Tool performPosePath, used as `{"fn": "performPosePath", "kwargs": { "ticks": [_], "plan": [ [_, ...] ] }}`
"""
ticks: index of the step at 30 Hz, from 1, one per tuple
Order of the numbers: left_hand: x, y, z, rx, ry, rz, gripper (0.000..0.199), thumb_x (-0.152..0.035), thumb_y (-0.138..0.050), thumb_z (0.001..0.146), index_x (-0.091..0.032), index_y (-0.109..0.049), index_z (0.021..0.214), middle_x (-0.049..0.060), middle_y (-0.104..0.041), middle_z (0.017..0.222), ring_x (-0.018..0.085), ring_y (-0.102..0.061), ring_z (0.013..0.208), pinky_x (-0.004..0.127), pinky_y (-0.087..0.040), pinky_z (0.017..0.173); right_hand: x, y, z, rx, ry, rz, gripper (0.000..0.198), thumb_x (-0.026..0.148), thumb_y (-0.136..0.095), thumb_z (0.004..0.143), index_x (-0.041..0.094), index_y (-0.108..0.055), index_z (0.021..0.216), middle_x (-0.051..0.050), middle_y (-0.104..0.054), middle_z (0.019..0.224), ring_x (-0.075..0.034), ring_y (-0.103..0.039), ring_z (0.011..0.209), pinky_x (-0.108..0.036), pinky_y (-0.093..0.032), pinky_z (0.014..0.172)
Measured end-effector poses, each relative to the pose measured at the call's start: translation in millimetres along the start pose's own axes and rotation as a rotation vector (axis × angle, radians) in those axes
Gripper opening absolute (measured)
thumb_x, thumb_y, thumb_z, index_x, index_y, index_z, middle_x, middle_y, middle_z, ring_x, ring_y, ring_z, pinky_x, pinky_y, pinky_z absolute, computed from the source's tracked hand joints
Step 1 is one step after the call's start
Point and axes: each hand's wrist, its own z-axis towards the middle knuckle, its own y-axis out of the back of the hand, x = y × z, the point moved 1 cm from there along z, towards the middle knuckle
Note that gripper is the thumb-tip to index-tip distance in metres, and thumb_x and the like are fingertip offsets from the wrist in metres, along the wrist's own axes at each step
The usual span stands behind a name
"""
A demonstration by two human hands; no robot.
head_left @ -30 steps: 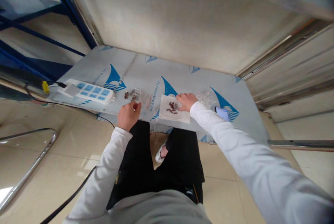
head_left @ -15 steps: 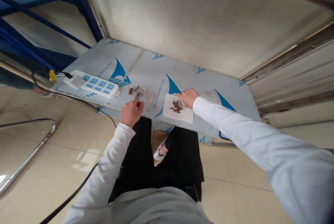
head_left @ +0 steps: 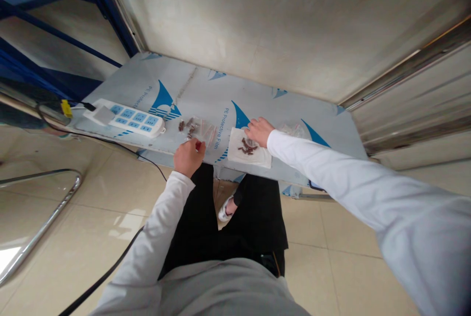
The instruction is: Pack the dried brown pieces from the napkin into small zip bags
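Observation:
My left hand [head_left: 188, 157] is closed at the table's front edge, thumb and fingers pinched together; whatever lies between them is hidden. Just beyond it are small clear zip bags [head_left: 208, 134] with dark brown pieces [head_left: 190, 127] in or on them. My right hand [head_left: 259, 131] curls over a white paper sheet [head_left: 253, 161], its fingers closed on what looks like a clear plastic bag [head_left: 251, 143]. Small dark brown, screw-like pieces [head_left: 246, 149] lie in a loose pile on the paper, right under that hand.
A white power strip [head_left: 127, 118] with blue sockets sits at the table's left, its black cable [head_left: 106, 142] running along the front edge. More clear bags [head_left: 296, 130] lie beyond my right wrist. Film covers the table [head_left: 198, 95]; a pale panel [head_left: 257, 26] rises behind.
My right hand and the clear plastic have shifted slightly left over the brown pile. My left hand has moved slightly right and stays closed. The whole view has tilted a little.

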Motion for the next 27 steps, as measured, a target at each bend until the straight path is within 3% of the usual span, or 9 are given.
{"fn": "performPosePath", "kwargs": {
  "ticks": [7,11,13,16,20,24,27],
  "plan": [
    [1,-2,-2,-0.012,0.015,-0.016,0.027,-0.038,-0.047,0.086,-0.021,-0.068,0.082,0.008,-0.073,0.087,0.027,-0.067,0.083,0.032,-0.045,0.069,5,0,4,0.016,0.054,-0.004,0.024,0.006,-0.045,0.087,0.013,-0.066,0.097,-0.015,-0.068,0.099,-0.026,-0.057,0.101,-0.035,-0.036,0.075],
    [11,-5,-2,-0.072,0.009,-0.066,0.024,-0.035,-0.048,0.087,-0.020,-0.066,0.082,0.008,-0.073,0.085,0.024,-0.067,0.077,0.032,-0.044,0.069,-11,-5,-5,-0.022,0.016,0.061,0.017,0.014,-0.057,0.083,0.013,-0.065,0.099,-0.015,-0.068,0.099,-0.028,-0.058,0.100,-0.035,-0.038,0.074],
    [17,-8,-1,-0.130,0.000,-0.121,0.022,-0.034,-0.049,0.087,-0.019,-0.066,0.086,0.007,-0.072,0.085,0.021,-0.065,0.071,0.031,-0.045,0.068,-28,-14,-15,-0.066,-0.081,0.174,0.028,0.026,-0.065,0.080,0.016,-0.063,0.106,-0.013,-0.068,0.103,-0.027,-0.059,0.100,-0.035,-0.039,0.074],
    [26,-10,4,-0.246,-0.028,-0.187,0.022,-0.032,-0.051,0.087,-0.018,-0.065,0.096,0.008,-0.070,0.090,0.019,-0.062,0.070,0.031,-0.046,0.071,-62,-39,-36,-0.123,-0.414,0.367,0.043,0.042,-0.067,0.078,0.021,-0.057,0.114,-0.011,-0.067,0.108,-0.027,-0.060,0.098,-0.034,-0.041,0.073],
    [29,-14,22,-0.355,-0.053,-0.116,0.030,-0.035,-0.053,0.087,-0.018,-0.065,0.109,0.012,-0.067,0.105,0.025,-0.059,0.097,0.036,-0.045,0.085,-89,-85,-62,-0.132,-0.683,0.440,0.075,0.057,-0.067,0.073,0.009,-0.048,0.128,-0.027,-0.060,0.116,-0.040,-0.056,0.104,-0.043,-0.041,0.074],
    [15,-21,42,-0.280,-0.045,0.032,0.040,-0.043,-0.054,0.086,-0.022,-0.063,0.119,0.014,-0.061,0.124,0.032,-0.050,0.116,0.044,-0.037,0.095,-78,-111,-77,-0.269,-0.795,0.551,0.096,0.062,-0.071,0.065,0.009,-0.038,0.137,-0.028,-0.051,0.128,-0.044,-0.049,0.115,-0.050,-0.041,0.083],
    [3,-25,46,-0.189,-0.086,0.124,0.039,-0.044,-0.054,0.086,-0.025,-0.065,0.117,0.013,-0.057,0.130,0.033,-0.043,0.123,0.046,-0.032,0.099,-58,-108,-90,-0.500,-0.860,0.597,0.083,0.056,-0.067,0.073,0.011,-0.039,0.137,-0.024,-0.050,0.129,-0.039,-0.048,0.118,-0.049,-0.040,0.090]
  ]
}}
